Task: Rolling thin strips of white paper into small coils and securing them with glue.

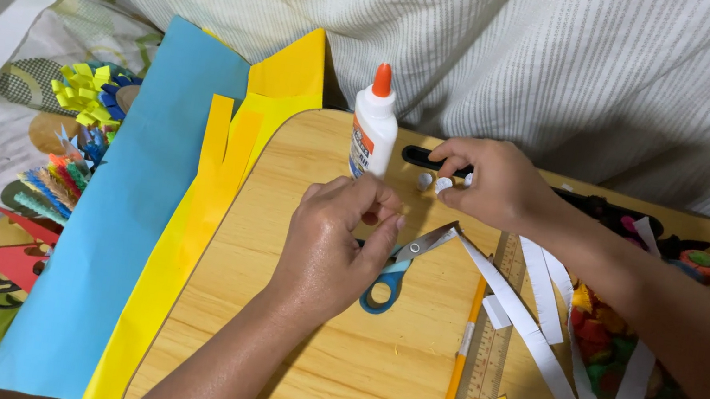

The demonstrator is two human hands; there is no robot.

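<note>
Left hand [334,248] pinches something hidden; right hand [489,182] grasps a small paper roll [442,184] near the surface's far edge. Light, crushable: hold its rim gently.

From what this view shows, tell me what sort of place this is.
Likely a home craft spot set up on a bed: a small wooden board lies among bedding, with a glue bottle, scissors and coloured paper sheets around both hands.
</note>
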